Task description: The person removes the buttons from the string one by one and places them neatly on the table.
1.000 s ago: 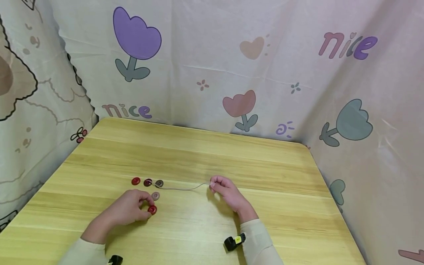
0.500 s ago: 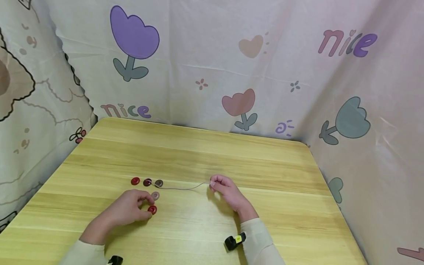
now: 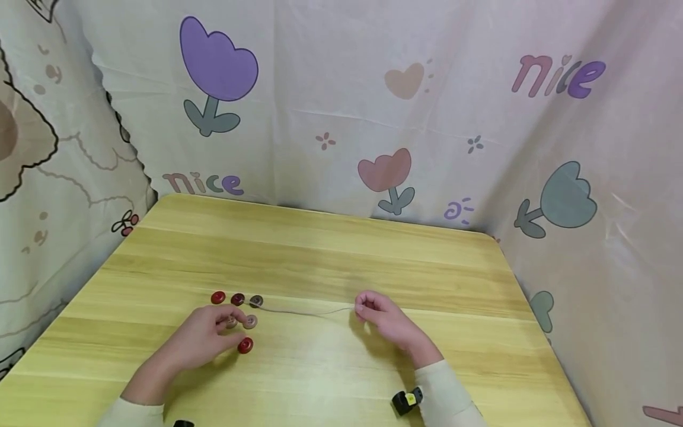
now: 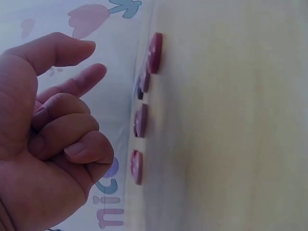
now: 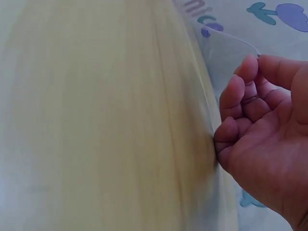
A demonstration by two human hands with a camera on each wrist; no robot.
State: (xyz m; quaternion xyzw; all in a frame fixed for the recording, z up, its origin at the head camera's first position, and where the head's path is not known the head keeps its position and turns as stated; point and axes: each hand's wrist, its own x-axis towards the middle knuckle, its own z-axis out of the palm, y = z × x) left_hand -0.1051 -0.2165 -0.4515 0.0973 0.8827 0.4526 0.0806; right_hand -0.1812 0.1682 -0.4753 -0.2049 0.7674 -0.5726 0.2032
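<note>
My right hand (image 3: 386,319) pinches the end of a thin pale string (image 3: 299,312) between thumb and forefinger. The string runs left to the dark maroon button (image 3: 237,299), passing over the grey-brown button (image 3: 257,301). My left hand (image 3: 200,338) hovers over the buttons, thumb and forefinger apart with nothing between them, the other fingers curled in the left wrist view. Its thumb tip is close to a red button (image 3: 245,345). Beside the forefinger lies a pinkish-tan button (image 3: 250,321); another tan button (image 3: 232,322) shows partly behind the fingers.
A second red button (image 3: 217,298) lies at the left end of the back row. The wooden table (image 3: 320,261) meets a printed curtain (image 3: 320,77) at its back edge. Black wrist devices sit at both cuffs, one a black camera (image 3: 407,401) by the right sleeve.
My right hand has moved right and slightly nearer, drawing the string straighter. My left thumb has come up off the near red button, and a tan button now shows behind the left fingers.
</note>
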